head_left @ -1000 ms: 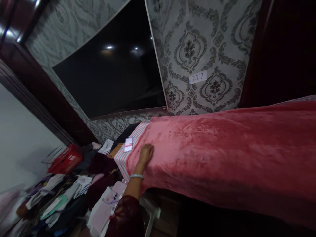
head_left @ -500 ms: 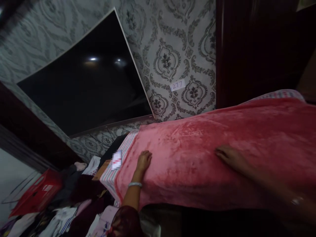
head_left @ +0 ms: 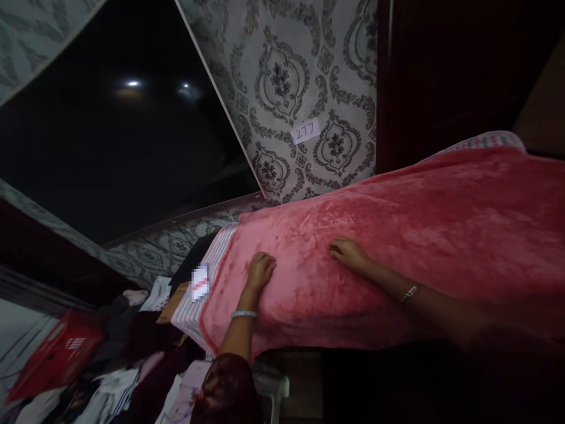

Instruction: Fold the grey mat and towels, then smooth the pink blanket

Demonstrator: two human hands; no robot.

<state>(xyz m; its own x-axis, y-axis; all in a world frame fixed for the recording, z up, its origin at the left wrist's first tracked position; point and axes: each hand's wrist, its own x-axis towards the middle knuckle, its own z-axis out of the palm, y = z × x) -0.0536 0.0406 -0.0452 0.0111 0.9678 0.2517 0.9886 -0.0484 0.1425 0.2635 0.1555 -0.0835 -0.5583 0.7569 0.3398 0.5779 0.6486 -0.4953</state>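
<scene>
A pink plush blanket (head_left: 304, 282) lies spread over a long raised surface, with a striped cloth (head_left: 194, 306) showing from under its left end. My left hand (head_left: 261, 270) rests on the blanket near that end, palm down with loosely bent fingers and a pale bangle at the wrist. To its right, my right hand (head_left: 351, 254) is low over the middle of the blanket, its fingers slightly curled and apart; whether they touch the pile I cannot tell. Neither hand grips any cloth.
A large dark television (head_left: 132, 129) hangs on the patterned wall behind, near a paper label (head_left: 305, 131) reading 277. Heaped clothes (head_left: 115, 394) and a red bag (head_left: 59, 353) are at the lower left. Under the blanket's front edge stands a pale plastic stool (head_left: 276, 388).
My right hand has moved left along the blanket, closer to my left hand. My left hand stays at nearly the same spot on the blanket. The camera view has shifted slightly.
</scene>
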